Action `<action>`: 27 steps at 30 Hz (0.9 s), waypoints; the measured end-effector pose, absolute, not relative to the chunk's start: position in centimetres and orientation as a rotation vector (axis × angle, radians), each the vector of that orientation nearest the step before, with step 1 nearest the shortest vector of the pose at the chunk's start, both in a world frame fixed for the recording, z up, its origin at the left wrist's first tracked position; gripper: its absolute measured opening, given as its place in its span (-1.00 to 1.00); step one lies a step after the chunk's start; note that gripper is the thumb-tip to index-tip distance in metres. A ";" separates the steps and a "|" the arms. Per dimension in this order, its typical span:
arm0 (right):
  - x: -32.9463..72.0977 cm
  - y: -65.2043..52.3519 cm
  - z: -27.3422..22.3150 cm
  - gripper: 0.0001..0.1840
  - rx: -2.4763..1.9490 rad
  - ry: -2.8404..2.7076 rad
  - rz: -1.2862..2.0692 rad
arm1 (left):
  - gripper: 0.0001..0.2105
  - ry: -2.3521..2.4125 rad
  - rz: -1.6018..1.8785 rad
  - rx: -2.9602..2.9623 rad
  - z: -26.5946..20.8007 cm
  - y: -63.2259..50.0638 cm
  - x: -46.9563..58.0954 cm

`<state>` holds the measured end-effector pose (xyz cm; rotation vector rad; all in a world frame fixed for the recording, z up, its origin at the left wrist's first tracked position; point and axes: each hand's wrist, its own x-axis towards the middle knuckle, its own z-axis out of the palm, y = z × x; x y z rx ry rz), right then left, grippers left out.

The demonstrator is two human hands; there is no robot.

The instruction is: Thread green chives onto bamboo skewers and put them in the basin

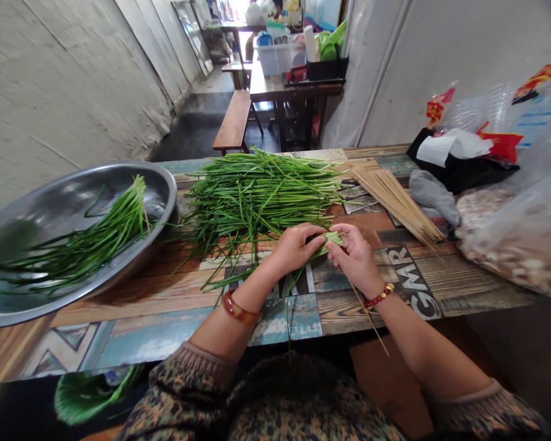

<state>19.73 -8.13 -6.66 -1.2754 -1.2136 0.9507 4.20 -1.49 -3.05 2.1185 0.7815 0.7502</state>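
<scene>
My left hand (300,245) is closed around a small bunch of garlic chives (333,237), its pale cut ends pointing right. The fingers of my right hand (352,252) are closed at those ends. From below my right hand a thin bamboo skewer (370,318) sticks out toward the table's front edge; where its tip lies is hidden by the fingers. Just beyond both hands spreads a large pile of garlic chives (266,196). More bamboo skewers (395,202) lie in a loose bundle to the right of the pile.
At the left stands a metal basin (165,202) with a bunch of chives (105,239) in it. On the right are a grey cloth-like bundle (434,195), a black bag (454,174) and a clear bag of pale pieces (509,239). A bench (234,119) stands beyond the table.
</scene>
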 end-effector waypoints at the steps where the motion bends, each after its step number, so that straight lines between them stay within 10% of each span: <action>1: 19.7 -8.2 -6.6 -0.60 -1.271 -1.222 0.950 | -0.79 0.769 0.719 2.080 -3.0 -1.4 4.2; 27: 20.1 -8.5 -6.0 -0.76 -1.320 -1.410 0.998 | -0.75 0.879 0.738 1.810 -2.2 -0.6 3.2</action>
